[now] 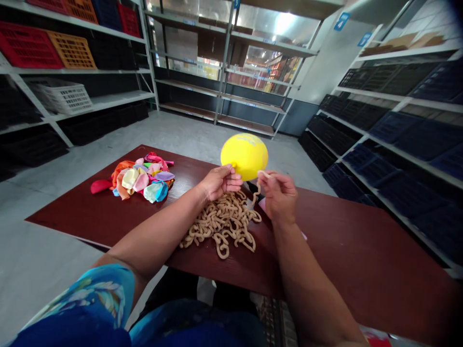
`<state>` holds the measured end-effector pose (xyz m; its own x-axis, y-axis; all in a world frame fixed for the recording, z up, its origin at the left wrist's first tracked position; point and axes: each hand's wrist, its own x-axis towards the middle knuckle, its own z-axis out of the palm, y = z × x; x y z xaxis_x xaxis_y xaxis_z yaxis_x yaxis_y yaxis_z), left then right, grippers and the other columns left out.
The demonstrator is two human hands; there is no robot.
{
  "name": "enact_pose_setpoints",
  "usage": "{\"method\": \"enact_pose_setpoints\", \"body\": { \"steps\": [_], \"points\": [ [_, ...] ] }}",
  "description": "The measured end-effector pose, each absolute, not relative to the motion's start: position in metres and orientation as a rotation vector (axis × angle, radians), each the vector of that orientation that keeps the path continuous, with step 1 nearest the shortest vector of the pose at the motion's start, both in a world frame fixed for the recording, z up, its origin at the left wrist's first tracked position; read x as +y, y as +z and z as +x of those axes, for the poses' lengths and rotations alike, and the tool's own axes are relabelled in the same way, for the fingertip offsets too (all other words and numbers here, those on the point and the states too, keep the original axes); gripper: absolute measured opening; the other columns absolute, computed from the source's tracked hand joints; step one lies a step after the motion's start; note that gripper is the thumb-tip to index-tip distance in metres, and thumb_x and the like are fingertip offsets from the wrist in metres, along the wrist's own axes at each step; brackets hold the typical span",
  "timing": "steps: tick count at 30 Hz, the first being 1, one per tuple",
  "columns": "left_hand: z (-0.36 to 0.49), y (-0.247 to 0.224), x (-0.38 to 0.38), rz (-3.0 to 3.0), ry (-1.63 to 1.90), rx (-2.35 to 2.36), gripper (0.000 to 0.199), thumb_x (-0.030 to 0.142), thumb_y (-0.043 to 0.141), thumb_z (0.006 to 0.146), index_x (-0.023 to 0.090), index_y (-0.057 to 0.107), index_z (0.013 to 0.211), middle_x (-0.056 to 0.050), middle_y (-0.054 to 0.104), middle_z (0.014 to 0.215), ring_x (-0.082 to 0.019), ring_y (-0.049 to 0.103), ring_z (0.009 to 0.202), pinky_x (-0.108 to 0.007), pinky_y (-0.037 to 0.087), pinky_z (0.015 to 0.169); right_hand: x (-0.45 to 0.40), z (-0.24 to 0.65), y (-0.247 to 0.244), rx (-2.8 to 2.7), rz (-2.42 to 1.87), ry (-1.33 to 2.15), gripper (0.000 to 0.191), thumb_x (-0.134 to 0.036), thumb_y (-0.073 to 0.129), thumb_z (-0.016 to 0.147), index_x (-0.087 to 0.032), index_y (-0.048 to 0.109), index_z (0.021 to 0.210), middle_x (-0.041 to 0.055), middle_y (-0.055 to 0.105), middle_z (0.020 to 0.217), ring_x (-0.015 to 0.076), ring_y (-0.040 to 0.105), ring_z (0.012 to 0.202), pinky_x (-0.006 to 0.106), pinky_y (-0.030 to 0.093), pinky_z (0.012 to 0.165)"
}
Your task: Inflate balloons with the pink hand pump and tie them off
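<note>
A blown-up yellow balloon (245, 153) is held up over the table, its neck pinched between the thumb and fingers of my left hand (221, 183). My right hand (280, 195) is closed on one end of a tan cord (258, 185), close to the balloon's right side. From my fingers the cord hangs toward a heap of the same thick, curly cord (224, 217) on the table below both hands. Partly hidden behind my right hand are a dark object and something pink, which I cannot make out.
A pile of limp, many-coloured balloons (139, 177) lies on the left of the dark red-brown table (343, 246). Shelves with red, yellow and white crates (67, 96) stand at the left. More racks (220, 91) run along the back, and dark bins (401, 164) fill the right-hand shelves.
</note>
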<state>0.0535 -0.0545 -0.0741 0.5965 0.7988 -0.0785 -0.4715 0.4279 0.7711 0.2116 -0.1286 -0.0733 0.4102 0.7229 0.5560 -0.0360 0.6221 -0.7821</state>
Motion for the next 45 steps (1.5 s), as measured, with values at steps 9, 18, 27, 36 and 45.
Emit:
{"method": "enact_pose_setpoints", "body": {
  "steps": [9, 18, 27, 36, 45],
  "points": [
    [0.061, -0.084, -0.061, 0.815, 0.737, 0.582, 0.016, 0.025, 0.055, 0.081, 0.012, 0.052, 0.072, -0.003, 0.057, 0.059, -0.011, 0.057, 0.049, -0.025, 0.05, 0.051, -0.13, 0.201, -0.087, -1.903, -1.083, 0.157, 0.014, -0.025, 0.058, 0.079, -0.032, 0.068, 0.087, 0.0005, 0.065, 0.097, 0.0204, 0.053, 0.101, 0.043, 0.038, 0.095],
    [0.057, -0.079, -0.054, 0.719, 0.906, 0.478, 0.016, 0.022, 0.051, 0.083, 0.012, 0.048, 0.07, -0.004, 0.056, 0.067, -0.01, 0.056, 0.058, -0.02, 0.045, 0.05, -0.128, 0.209, -0.095, -1.514, -1.194, 0.101, 0.012, -0.029, 0.059, 0.077, -0.027, 0.067, 0.087, 0.0027, 0.065, 0.086, 0.0183, 0.056, 0.079, 0.036, 0.044, 0.08],
    [0.051, -0.064, -0.06, 0.729, 0.799, 0.249, 0.016, 0.022, 0.058, 0.078, 0.012, 0.046, 0.072, -0.001, 0.049, 0.068, -0.002, 0.042, 0.048, -0.01, 0.02, 0.034, -0.118, 0.196, -0.109, -1.481, -1.198, 0.743, 0.036, -0.036, 0.059, 0.075, -0.024, 0.057, 0.109, 0.0018, 0.063, 0.102, 0.0167, 0.056, 0.093, 0.031, 0.044, 0.081],
    [0.047, -0.075, -0.045, 1.065, 1.086, 0.624, 0.025, 0.039, 0.055, 0.078, 0.015, 0.049, 0.074, 0.007, 0.039, 0.052, -0.002, 0.023, 0.036, -0.017, 0.015, 0.037, -0.13, 0.198, -0.057, -1.073, -1.021, 0.985, 0.026, -0.046, 0.057, 0.077, -0.019, 0.056, 0.078, -0.008, 0.042, 0.049, 0.0071, 0.045, 0.043, 0.021, 0.038, 0.047],
    [0.05, -0.089, -0.037, 1.387, 1.218, 0.748, 0.024, 0.033, 0.051, 0.078, 0.014, 0.05, 0.063, 0.003, 0.044, 0.054, -0.005, 0.034, 0.047, -0.02, 0.026, 0.047, -0.082, 0.143, 0.008, -1.376, -1.086, 0.934, 0.025, -0.043, 0.055, 0.079, -0.019, 0.053, 0.07, -0.0062, 0.045, 0.051, 0.0055, 0.044, 0.037, 0.019, 0.036, 0.039]
  ]
}}
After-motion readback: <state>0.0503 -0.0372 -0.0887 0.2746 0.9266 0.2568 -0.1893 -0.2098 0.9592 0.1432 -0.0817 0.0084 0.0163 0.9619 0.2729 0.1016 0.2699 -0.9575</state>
